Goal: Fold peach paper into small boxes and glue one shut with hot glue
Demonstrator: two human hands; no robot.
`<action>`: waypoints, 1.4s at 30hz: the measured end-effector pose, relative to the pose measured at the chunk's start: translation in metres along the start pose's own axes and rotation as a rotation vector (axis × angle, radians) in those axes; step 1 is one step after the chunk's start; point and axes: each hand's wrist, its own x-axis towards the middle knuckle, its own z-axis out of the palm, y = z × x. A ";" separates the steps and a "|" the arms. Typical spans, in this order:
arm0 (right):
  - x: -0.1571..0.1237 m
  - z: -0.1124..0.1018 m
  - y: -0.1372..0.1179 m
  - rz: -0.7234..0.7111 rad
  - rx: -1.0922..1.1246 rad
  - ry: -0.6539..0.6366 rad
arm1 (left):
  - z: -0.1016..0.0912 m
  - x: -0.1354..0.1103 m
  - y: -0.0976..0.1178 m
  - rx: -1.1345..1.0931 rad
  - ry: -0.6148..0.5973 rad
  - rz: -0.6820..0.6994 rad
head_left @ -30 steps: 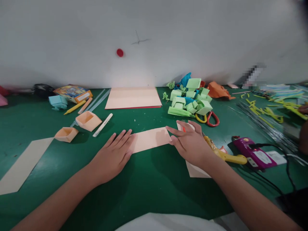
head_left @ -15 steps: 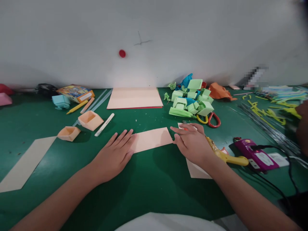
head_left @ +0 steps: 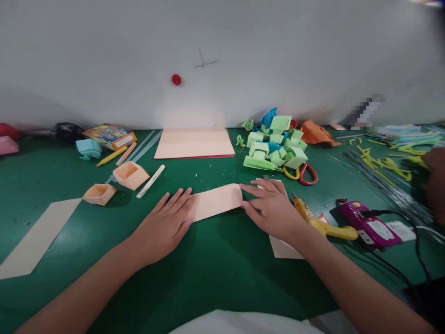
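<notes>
Right hand (head_left: 273, 208) has shifted inward, bowing the end of the paper strip (head_left: 215, 202) on the bench (head_left: 208, 273). Your left hand (head_left: 167, 227) lies open, holding it flat; right-hand grip closure cannot be confirmed. Bending appears underway; next, maintain steady left pressure.

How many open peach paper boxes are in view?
2: the larger box left of the white stick, and the smaller box nearer the camera and further left. Others could be hidden.
</notes>
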 end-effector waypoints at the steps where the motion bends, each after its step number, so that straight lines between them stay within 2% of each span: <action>1: 0.000 0.002 -0.004 -0.023 0.016 0.005 | 0.000 0.000 0.000 0.001 0.003 0.001; 4: 0.001 0.005 -0.014 -0.067 0.039 0.045 | 0.000 0.000 0.001 -0.002 0.016 -0.006; 9: 0.003 -0.002 -0.014 0.006 0.054 0.199 | 0.000 0.000 0.001 -0.014 0.022 -0.010; 11: 0.002 -0.004 -0.014 -0.006 0.103 0.216 | 0.000 0.000 0.001 -0.016 0.022 -0.004; 13: 0.001 -0.003 -0.019 -0.087 0.164 0.125 | 0.000 0.000 0.001 -0.015 0.026 0.001; 16: -0.001 0.004 -0.034 -0.245 0.202 -0.130 | 0.001 -0.001 0.002 -0.011 0.043 0.000; 19: -0.004 0.008 -0.044 -0.289 0.196 -0.286 | 0.002 -0.001 0.001 -0.017 0.063 -0.001; 25: -0.009 0.000 -0.042 -0.255 0.129 -0.362 | 0.001 -0.001 -0.001 -0.020 0.039 0.005; 31: -0.017 -0.011 -0.024 -0.159 0.100 -0.392 | 0.002 -0.001 -0.003 -0.025 0.054 0.008; 37: -0.020 -0.027 0.002 -0.183 0.254 -0.511 | -0.002 -0.002 -0.002 -0.030 0.020 0.012; 42: -0.021 -0.032 0.006 -0.113 0.263 -0.502 | -0.001 -0.002 -0.003 -0.034 0.032 0.018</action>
